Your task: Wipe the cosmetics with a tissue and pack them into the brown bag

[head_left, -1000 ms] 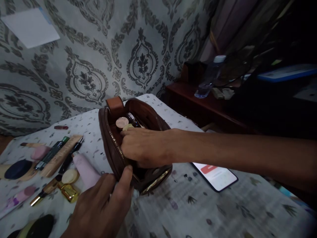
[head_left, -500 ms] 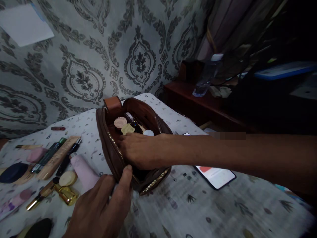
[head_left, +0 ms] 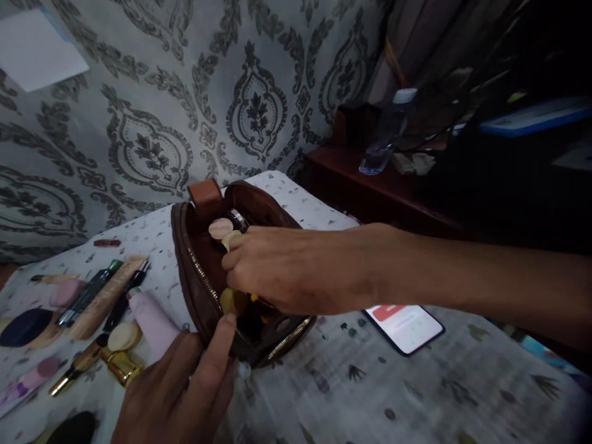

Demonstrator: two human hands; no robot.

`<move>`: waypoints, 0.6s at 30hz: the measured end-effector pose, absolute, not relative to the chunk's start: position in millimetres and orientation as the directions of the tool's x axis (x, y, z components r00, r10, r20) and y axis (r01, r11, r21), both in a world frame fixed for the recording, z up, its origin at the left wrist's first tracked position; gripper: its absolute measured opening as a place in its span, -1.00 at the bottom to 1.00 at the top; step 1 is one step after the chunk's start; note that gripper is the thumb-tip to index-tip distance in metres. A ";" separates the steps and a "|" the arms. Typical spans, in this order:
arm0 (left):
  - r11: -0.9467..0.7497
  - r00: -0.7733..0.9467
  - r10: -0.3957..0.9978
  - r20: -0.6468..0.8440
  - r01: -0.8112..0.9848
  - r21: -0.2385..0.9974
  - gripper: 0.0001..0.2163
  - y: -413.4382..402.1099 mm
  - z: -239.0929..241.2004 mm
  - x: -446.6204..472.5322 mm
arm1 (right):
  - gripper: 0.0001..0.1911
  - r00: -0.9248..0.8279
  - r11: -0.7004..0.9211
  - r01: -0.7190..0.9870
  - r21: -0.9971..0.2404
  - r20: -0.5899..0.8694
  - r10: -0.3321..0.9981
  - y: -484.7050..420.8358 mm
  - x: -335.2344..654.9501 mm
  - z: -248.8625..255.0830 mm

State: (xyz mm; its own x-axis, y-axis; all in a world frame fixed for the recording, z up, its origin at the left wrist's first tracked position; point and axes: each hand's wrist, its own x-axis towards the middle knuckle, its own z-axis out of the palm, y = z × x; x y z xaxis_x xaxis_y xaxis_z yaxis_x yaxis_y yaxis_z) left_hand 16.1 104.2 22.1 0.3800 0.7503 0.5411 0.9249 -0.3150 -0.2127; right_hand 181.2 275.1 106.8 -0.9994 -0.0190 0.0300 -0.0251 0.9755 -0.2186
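A brown cosmetic bag (head_left: 197,283) with a gold zipper lies unzipped on the bed. My left hand (head_left: 180,385) pinches its near rim, one finger stretched along the edge. Over the opening is my right hand (head_left: 287,265), its fingers curled; whatever they hold is hidden. Beside those fingers sits a pale yellow-green disc (head_left: 230,239). A pinkish round compact (head_left: 221,229) and a dark round case with a silvery edge (head_left: 238,219) rest inside. Close to the near rim is a yellowish rounded item (head_left: 232,302), partly covered.
Left of the bag lie a pink tube (head_left: 150,320), a beige tube (head_left: 111,296), a gold-capped bottle (head_left: 123,365), a cream round pot (head_left: 124,337) and a navy compact (head_left: 28,327). A lit phone (head_left: 409,330) is at right. A water bottle (head_left: 386,132) stands on the red-brown table (head_left: 333,166).
My right hand has lifted from deep in the bag and its fingers have curled. The yellowish item near the rim has come into sight. My left hand stays on the rim.
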 end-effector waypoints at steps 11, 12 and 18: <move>-0.300 0.379 0.755 0.535 0.925 -0.233 -0.66 104.6 21.0 14.9 | -0.51 -0.954 0.967 0.018 -0.254 -0.295 -0.059 264.5 157.8 116.9; -0.305 0.382 0.755 0.533 0.924 -0.229 -0.65 104.3 20.0 14.3 | -0.50 -0.953 0.970 0.012 -0.242 -0.296 -0.062 264.4 155.9 116.2; -0.344 0.393 0.770 0.503 0.919 -0.191 -0.54 102.5 17.6 11.5 | -0.44 -0.976 0.964 -0.007 -0.267 -0.206 -0.064 267.1 149.8 107.4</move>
State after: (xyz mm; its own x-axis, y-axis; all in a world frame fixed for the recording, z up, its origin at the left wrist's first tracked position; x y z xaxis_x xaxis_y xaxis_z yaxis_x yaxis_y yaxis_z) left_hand 11.5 102.5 17.6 0.3927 0.7697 0.5033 0.9193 -0.3440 -0.1913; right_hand 149.8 267.1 107.4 -0.9764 -0.0639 -0.2063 -0.0067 0.9637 -0.2669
